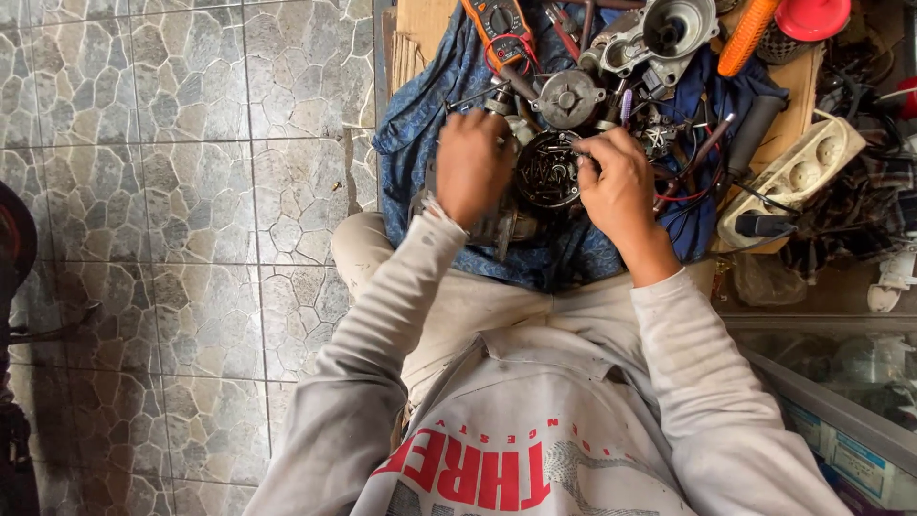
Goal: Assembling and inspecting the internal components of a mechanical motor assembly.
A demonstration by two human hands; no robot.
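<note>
Left hand [470, 164] and right hand [616, 177] gripping dark motor [546, 172] (round) — on blue cloth [420, 105]

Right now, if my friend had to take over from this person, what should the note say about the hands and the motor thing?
Left hand: rests on the left side of the round dark motor part, steadying it.
Right hand: fingertips pinch at the part's right edge; what they grip is too small to tell.
The part sits on a blue cloth in the lap.
Beyond it lie a grey round cover, a metal housing, a multimeter and a white power strip.
Done: the motor is open, pieces laid out.
Left: the part is still in hand.
</note>
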